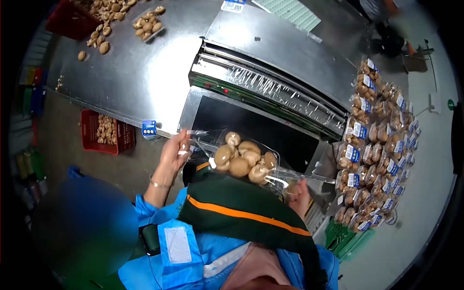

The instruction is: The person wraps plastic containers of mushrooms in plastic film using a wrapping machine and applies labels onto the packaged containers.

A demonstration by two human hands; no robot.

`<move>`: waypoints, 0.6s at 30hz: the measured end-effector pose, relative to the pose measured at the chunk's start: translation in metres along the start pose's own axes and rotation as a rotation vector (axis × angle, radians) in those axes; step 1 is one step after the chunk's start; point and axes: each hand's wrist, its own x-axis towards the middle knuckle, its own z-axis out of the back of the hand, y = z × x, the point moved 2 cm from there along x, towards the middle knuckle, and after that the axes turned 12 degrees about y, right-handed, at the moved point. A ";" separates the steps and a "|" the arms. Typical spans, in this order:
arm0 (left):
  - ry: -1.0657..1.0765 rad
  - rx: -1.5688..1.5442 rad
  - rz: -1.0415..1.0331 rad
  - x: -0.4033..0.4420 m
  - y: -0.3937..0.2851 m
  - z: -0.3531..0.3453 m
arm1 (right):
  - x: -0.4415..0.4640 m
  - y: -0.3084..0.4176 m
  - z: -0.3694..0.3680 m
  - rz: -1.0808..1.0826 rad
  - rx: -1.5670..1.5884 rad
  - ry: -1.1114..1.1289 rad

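Note:
A clear tray of brown-capped mushrooms (240,166) lies in front of my body, at the near edge of the wrapping machine. Clear plastic film (203,140) stretches out from both sides of it. My left hand (177,149), with a bracelet at the wrist, pinches the film at the tray's left. On the other side, my right hand (298,194) is closed on the film's right end, slightly blurred and partly behind the sleeve. The black plate (251,130) of the wrapping machine lies just beyond the tray.
A film roller (270,79) runs across the machine. Wrapped, labelled mushroom packs (374,150) are stacked at the right. Loose mushrooms (104,47), another filled tray (148,25) and a red crate (72,21) sit at the upper left. A second red crate (92,145) stands below the table.

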 end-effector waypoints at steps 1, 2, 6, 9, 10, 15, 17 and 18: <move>-0.035 -0.039 0.078 -0.003 0.011 0.020 | 0.009 -0.022 0.007 0.049 -0.098 -0.043; -0.099 -0.035 0.125 0.002 0.028 0.035 | 0.015 -0.038 0.010 0.062 -0.323 -0.040; 0.246 0.320 0.272 0.041 0.099 0.012 | 0.083 -0.101 -0.064 0.028 -0.717 0.148; 0.713 0.133 0.337 0.075 0.130 0.051 | 0.072 -0.109 -0.091 -0.031 -0.803 0.315; 0.830 0.215 0.245 0.052 0.111 0.035 | 0.052 -0.102 -0.093 -0.052 -0.821 0.383; 1.102 -0.159 0.256 -0.024 0.001 -0.075 | -0.009 -0.073 -0.126 -0.035 -0.894 0.728; 1.073 0.046 0.214 -0.016 -0.014 -0.076 | 0.003 -0.065 -0.164 0.010 -0.997 0.864; 1.011 0.275 0.184 -0.019 -0.044 -0.077 | 0.013 -0.056 -0.189 0.001 -1.103 0.894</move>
